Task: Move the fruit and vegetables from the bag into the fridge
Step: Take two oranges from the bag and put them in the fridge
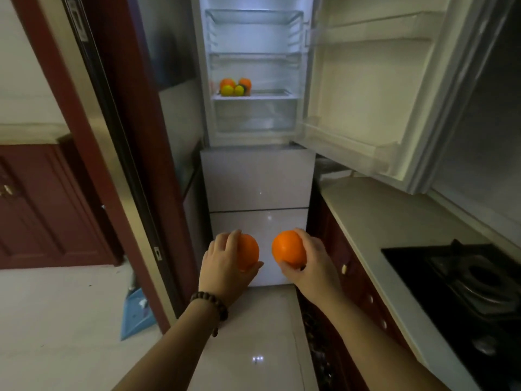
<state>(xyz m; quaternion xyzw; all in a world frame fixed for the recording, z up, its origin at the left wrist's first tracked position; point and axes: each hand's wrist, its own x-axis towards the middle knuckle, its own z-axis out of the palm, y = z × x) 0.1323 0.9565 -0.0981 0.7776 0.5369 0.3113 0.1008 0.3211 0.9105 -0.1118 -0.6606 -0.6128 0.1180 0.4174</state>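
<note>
My left hand grips an orange, and my right hand grips a second orange. Both are held out low in front of the white fridge, level with its bottom drawer. The fridge's upper compartment stands open ahead. On its lowest glass shelf, at the left, lie two oranges and two yellow lemons bunched together. The upper shelves hold nothing. The bag is not in view.
The open fridge door swings out to the right over a pale countertop. A black gas hob sits on that counter. A dark red door frame stands at left, with a blue dustpan on the floor beside it.
</note>
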